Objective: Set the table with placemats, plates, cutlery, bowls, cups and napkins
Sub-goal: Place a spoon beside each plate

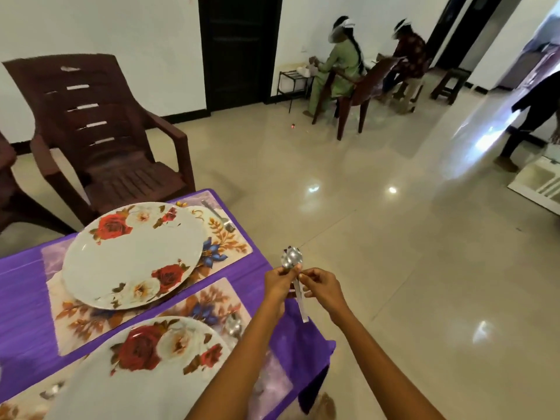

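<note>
Steel spoon (292,259) pinched by both hands (280,281) (319,286), beyond the surface (18,286) edge; a loose pinch risks dropping it onto the floor.

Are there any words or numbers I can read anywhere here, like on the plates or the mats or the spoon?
None: no readable words, numbers or signs show in this view.
The far plate and near plate: only rose pictures.
The placemats: only leaves and flowers.
The spoon, held in the left hand and right hand: too shiny and blurred to show any stamp.
</note>
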A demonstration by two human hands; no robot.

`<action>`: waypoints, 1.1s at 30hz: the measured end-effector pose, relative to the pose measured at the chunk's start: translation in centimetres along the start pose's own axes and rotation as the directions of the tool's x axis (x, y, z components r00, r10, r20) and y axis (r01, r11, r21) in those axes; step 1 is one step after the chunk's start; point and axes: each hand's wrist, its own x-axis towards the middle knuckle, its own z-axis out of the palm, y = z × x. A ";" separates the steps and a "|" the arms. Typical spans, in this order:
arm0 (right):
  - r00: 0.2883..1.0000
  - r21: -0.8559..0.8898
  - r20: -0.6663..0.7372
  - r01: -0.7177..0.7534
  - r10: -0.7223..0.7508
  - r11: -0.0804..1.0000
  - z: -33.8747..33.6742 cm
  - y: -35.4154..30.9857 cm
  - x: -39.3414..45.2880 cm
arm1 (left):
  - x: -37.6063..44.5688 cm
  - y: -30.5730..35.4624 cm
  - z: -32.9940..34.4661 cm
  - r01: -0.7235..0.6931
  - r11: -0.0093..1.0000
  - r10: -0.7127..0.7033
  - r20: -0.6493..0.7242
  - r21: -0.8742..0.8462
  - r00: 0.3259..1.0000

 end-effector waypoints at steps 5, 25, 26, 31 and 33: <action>0.995 -0.026 0.093 -0.038 0.040 0.999 -7.8 2.4 7.7 | 4.9 -1.2 10.0 0.004 0.994 -0.019 -0.130 -0.110 0.991; 0.980 -0.008 0.186 -0.071 0.071 0.997 -19.5 1.4 21.7 | 19.2 0.4 25.4 -0.070 0.976 -0.040 -0.490 -0.205 0.871; 0.976 0.008 0.206 -0.081 0.077 0.997 -19.4 0.8 22.4 | 19.9 1.0 25.4 -0.078 0.977 -0.032 -0.502 -0.197 0.864; 0.968 -0.018 0.215 -0.127 0.128 0.992 -17.5 -1.3 27.4 | 24.0 3.1 23.9 -0.105 0.975 -0.010 -0.506 -0.198 0.863; 0.963 -0.027 0.221 -0.150 0.152 0.988 -15.7 -2.0 30.1 | 26.2 3.8 22.6 -0.125 0.967 -0.008 -0.517 -0.222 0.856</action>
